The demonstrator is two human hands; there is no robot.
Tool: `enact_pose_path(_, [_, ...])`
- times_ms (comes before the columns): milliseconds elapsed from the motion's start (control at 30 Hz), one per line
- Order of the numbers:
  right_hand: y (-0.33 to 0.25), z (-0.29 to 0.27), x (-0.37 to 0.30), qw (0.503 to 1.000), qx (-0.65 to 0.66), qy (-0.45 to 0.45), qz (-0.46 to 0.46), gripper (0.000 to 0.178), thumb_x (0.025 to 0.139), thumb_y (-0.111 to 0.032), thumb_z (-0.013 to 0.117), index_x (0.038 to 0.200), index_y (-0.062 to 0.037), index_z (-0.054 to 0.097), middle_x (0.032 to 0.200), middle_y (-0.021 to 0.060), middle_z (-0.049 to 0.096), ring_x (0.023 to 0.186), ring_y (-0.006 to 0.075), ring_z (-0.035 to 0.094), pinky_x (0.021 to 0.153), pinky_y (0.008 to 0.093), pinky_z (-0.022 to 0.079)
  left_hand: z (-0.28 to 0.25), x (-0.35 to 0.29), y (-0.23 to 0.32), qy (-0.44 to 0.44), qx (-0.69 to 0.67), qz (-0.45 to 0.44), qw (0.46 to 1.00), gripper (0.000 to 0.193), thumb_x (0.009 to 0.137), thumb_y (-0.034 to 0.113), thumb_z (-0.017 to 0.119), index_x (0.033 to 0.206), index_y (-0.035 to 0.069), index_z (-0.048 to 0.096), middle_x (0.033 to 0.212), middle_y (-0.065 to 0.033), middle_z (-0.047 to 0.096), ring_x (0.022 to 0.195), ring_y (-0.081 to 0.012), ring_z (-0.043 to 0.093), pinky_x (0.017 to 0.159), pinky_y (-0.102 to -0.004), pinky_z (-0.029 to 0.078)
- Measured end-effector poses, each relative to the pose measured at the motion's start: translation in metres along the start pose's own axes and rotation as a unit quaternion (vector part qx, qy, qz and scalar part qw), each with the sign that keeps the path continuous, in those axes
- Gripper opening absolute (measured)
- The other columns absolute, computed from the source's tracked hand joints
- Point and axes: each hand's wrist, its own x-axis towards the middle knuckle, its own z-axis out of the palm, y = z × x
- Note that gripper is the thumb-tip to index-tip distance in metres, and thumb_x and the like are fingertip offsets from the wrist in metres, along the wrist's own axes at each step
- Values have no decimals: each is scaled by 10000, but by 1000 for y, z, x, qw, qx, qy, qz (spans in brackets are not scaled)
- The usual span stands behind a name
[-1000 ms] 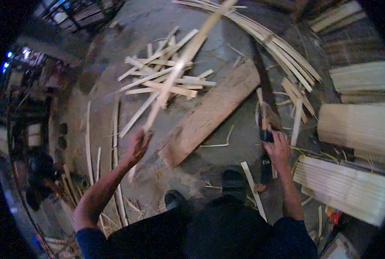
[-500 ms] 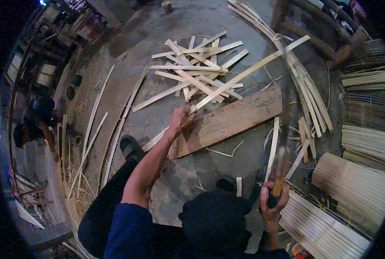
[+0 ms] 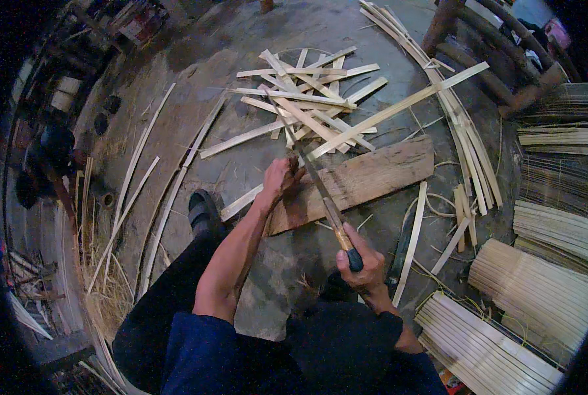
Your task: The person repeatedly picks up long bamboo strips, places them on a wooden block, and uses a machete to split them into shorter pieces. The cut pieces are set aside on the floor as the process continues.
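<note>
My left hand (image 3: 282, 176) is closed around a long pale bamboo strip (image 3: 399, 110), which slants from near my foot to the upper right. The strip crosses over a thick wooden board (image 3: 373, 174) lying on the floor. My right hand (image 3: 362, 266) grips the handle of a long-bladed knife (image 3: 321, 187), its handle wooden with a black end. The narrow blade points away from me and passes over the strip, just right of my left fingers. Whether it touches the strip I cannot tell. Beyond it lies a criss-crossed heap of short strips (image 3: 314, 99).
Long strips (image 3: 468, 145) lie in a bundle at the right. Slatted bamboo panels (image 3: 485, 349) and stacked strips (image 3: 557, 227) line the right side. Shavings (image 3: 109, 303) and loose strips (image 3: 136, 158) lie at the left, near my sandalled foot (image 3: 204, 210). Wooden furniture legs (image 3: 505, 72) stand far right.
My right hand has swung the knife from the right side in to the left, and the blade now lies across the strip near my left hand. The left hand keeps its hold.
</note>
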Motion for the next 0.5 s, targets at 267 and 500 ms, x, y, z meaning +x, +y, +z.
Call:
enact_pose_path(267, [-10,-27,-37,995,-13,-92,23,511,798,-209,670,1270,-60,541,908,155,687,629,252,665,580,343,532,-16,4,30,-35,-54,-21,998,246,771,274,668,828,47,592,691,-203,582,675,-400,583,568,-457,457])
enact_pose_path(500, [-7,-7,-3,995,-50,-71,53,500,817,-231,640,1284,-88,533,771,151,665,575,252,639,547,349,503,-28,-1,64,-41,-22,-10,999,262,746,275,698,810,51,577,704,-194,590,691,-403,586,566,-458,453])
